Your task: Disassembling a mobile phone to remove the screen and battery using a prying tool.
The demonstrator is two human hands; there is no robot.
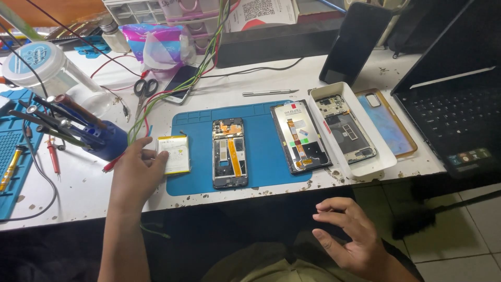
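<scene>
The left hand (136, 172) covers the left edge of a flat white battery (174, 154), so how much of the battery lies beneath it is hidden; the fingers are loosely curled, the thumb and fingertips touching the battery's edge rather than gripping it. The battery lies at the left rim of the blue work mat (261, 117), at about 9 o'clock from the opened phone frame (229, 152) in the mat's middle. The right hand (348, 237) hovers below the table edge, at 5 o'clock from the frame, fingers spread and half bent, holding nothing. At 3 o'clock from the frame lies a phone screen panel (301, 137) face down, bearing small coloured stickers. Beyond it a white tray (386, 159) holds another phone body, with a clear case (389, 122) just beside it. A laptop (454, 112) is cut off at the right. At 10 o'clock, scissors (144, 89) and tangled wires (172, 91) partly cover a phone, and a blue tool holder (107, 141) stands near the left hand.
</scene>
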